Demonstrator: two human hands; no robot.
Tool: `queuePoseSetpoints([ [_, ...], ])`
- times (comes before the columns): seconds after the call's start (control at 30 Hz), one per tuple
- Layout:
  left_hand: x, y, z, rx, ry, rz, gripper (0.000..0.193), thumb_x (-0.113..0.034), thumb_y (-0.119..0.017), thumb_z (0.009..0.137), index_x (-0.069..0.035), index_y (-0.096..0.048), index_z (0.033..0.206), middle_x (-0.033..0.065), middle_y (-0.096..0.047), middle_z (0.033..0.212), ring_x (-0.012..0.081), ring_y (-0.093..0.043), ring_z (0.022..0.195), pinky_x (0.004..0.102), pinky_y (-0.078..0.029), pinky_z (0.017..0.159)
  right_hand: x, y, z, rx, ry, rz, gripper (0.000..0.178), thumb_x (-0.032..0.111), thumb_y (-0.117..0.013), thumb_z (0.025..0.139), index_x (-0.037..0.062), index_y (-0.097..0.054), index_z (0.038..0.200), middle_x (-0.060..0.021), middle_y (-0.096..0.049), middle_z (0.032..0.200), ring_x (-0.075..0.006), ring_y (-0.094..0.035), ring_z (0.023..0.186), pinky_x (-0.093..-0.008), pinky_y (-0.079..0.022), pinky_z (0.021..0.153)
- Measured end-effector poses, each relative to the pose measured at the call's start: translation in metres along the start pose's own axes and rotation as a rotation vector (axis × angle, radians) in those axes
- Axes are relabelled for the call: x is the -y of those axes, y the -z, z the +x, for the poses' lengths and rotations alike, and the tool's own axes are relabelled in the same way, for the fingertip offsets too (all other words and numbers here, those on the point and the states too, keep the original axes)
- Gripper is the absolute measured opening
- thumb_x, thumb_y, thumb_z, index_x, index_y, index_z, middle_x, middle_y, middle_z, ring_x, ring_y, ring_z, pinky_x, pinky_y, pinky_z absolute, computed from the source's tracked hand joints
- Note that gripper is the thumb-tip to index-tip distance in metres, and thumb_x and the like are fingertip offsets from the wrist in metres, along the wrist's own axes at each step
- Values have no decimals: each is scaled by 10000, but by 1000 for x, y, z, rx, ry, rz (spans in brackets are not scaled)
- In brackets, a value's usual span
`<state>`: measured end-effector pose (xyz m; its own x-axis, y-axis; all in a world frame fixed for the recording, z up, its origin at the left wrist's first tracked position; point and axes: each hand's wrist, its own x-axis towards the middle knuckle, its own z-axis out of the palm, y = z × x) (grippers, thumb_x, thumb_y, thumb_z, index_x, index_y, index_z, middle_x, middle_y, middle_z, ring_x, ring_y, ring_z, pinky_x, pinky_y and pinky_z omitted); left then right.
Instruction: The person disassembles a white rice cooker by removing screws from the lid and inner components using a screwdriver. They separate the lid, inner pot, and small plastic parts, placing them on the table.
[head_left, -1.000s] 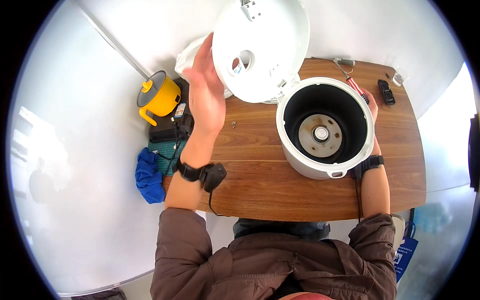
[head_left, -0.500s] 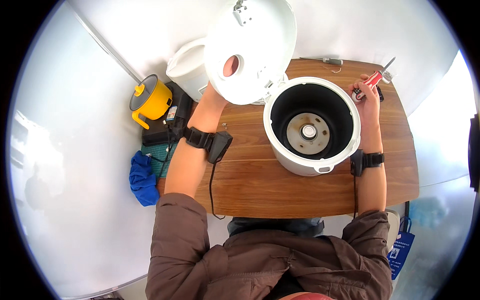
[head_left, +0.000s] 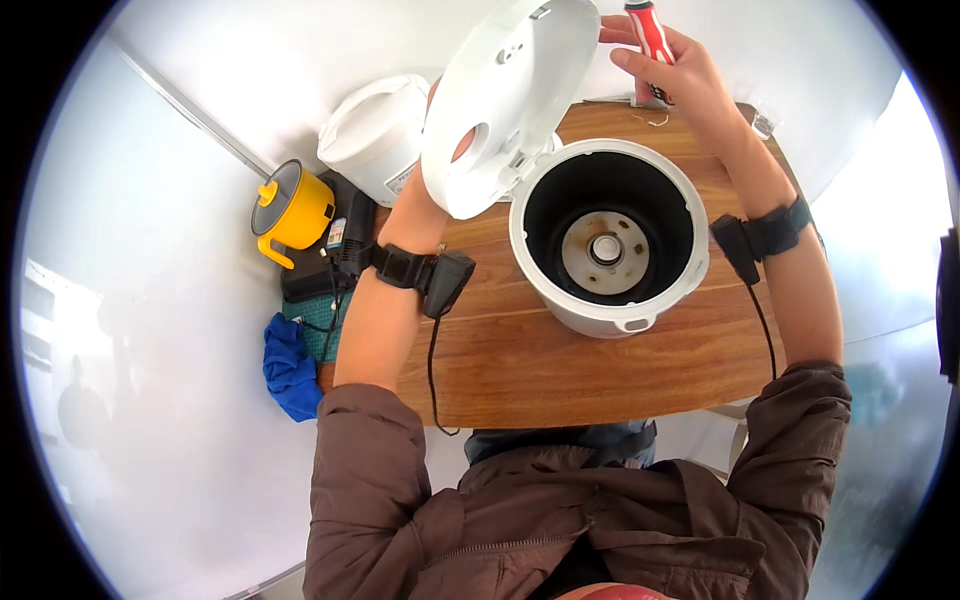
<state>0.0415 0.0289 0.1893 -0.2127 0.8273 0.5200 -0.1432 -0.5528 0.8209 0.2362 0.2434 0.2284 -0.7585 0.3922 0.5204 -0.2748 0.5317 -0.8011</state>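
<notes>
A white rice cooker (head_left: pixel 612 240) stands on the table with its hinged lid (head_left: pixel 515 95) raised, and a dark cavity with a round metal plate (head_left: pixel 625 255) shows inside. Behind the lid is my left hand (head_left: pixel 463 146), partly seen through the lid's round hole; its fingers are hidden. Beyond the cooker, my right hand (head_left: pixel 690 75) is closed around a red-and-white screwdriver handle (head_left: pixel 651 38), its fingers close to the lid's right edge. The tool's tip runs out of the picture.
Left of the lid stands another white appliance (head_left: pixel 375 135). A yellow pot (head_left: pixel 300 208) with a grey lid rests on a black box (head_left: pixel 350 225), and a blue cloth (head_left: pixel 288 365) lies near a green mat (head_left: pixel 322 318). The wooden table (head_left: pixel 520 385) has a rounded right side.
My right hand has carried the screwdriver from the cooker's right side up and left to the lid. The lid has tilted to a steeper angle, and the cooker sits slightly further left.
</notes>
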Motion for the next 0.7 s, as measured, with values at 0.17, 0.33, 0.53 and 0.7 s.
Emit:
queuePoseSetpoints([
  [0.17, -7, -11, 10, 28, 26, -24, 381, -192, -720, 970, -13, -646, 1298, 78, -748, 1081, 157, -743, 899, 288, -636, 773, 12, -6, 15, 48, -173, 10, 198, 125, -780, 886, 30, -737, 1055, -2, -672, 819, -114, -620, 685, -280, -513, 609],
  [0.33, -26, -40, 13, -68, 26, 77, 264, -149, -756, 944, -10, -732, 1167, 56, -769, 943, 99, -722, 765, 244, -603, 690, 10, -12, 16, -89, -139, -118, 192, 173, -786, 897, 36, -733, 1021, 5, -690, 803, -88, -624, 665, -270, -518, 606],
  [0.53, -12, -25, 25, -258, -109, 474, 202, -134, -732, 967, -28, -767, 1134, 8, -748, 905, 45, -660, 741, 210, -527, 627, 3, -15, 16, -104, -76, 6, 167, 155, -764, 890, 30, -727, 994, -11, -710, 818, -102, -658, 720, -271, -533, 657],
  [0.7, -3, -21, 26, -273, -90, 426, 209, -130, -721, 974, -15, -761, 1143, 6, -746, 938, 51, -663, 774, 216, -536, 656, 2, -15, 16, -107, -129, -17, 173, 159, -769, 881, 36, -728, 996, -19, -719, 829, -110, -672, 751, -270, -543, 688],
])
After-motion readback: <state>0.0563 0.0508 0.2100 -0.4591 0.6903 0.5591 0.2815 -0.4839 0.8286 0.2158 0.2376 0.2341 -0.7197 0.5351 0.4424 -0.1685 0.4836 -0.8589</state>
